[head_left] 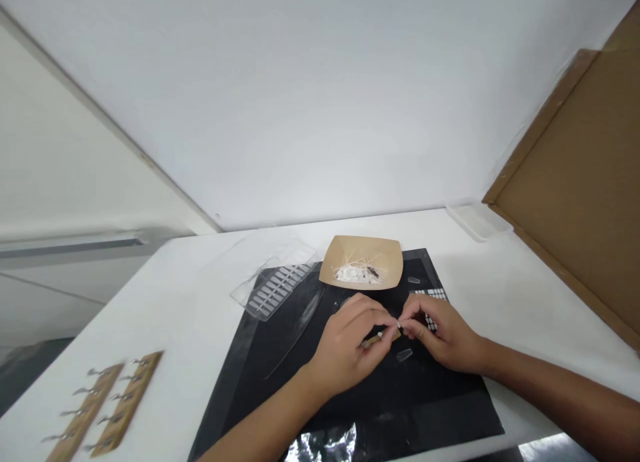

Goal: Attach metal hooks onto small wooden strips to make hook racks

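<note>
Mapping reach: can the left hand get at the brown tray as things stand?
Probably yes: the brown tray sits just beyond the left hand, open-topped, nothing tall between. But both hands' fingertips meet at a tiny pale piece, likely needing release first.

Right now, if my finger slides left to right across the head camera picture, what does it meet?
Two long brown wooden strips, a clear plastic tray of small nail-shaped pieces, a shallow tan cardboard tray, the bare right hand, a big brown cardboard panel.
</note>
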Action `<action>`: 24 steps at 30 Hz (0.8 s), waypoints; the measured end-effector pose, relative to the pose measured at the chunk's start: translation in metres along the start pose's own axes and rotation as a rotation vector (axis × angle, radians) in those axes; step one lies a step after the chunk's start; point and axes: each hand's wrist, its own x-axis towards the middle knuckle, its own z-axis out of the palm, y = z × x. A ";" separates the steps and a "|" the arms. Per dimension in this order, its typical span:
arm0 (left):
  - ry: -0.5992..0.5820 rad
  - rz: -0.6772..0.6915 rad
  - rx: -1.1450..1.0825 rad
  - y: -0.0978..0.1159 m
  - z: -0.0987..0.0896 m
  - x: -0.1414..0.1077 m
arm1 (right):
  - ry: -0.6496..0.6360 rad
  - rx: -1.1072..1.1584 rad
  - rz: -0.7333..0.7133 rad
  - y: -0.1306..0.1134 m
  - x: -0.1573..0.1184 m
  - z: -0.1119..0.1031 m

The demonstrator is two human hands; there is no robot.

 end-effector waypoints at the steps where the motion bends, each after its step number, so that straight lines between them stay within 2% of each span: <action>1: 0.005 0.005 -0.004 0.001 0.000 0.001 | 0.015 -0.017 -0.008 -0.001 0.000 0.000; 9: -0.024 0.135 0.129 -0.003 0.000 0.000 | 0.041 -0.109 -0.080 -0.002 0.000 0.003; 16: -0.144 0.232 0.294 -0.001 -0.006 -0.003 | -0.025 0.038 0.070 -0.010 -0.001 0.002; 20: -0.147 0.237 0.300 0.002 -0.005 -0.003 | -0.082 0.164 0.170 -0.012 -0.002 0.002; 24: -0.129 0.208 0.279 0.003 -0.003 -0.002 | -0.118 0.222 0.208 -0.011 -0.003 0.003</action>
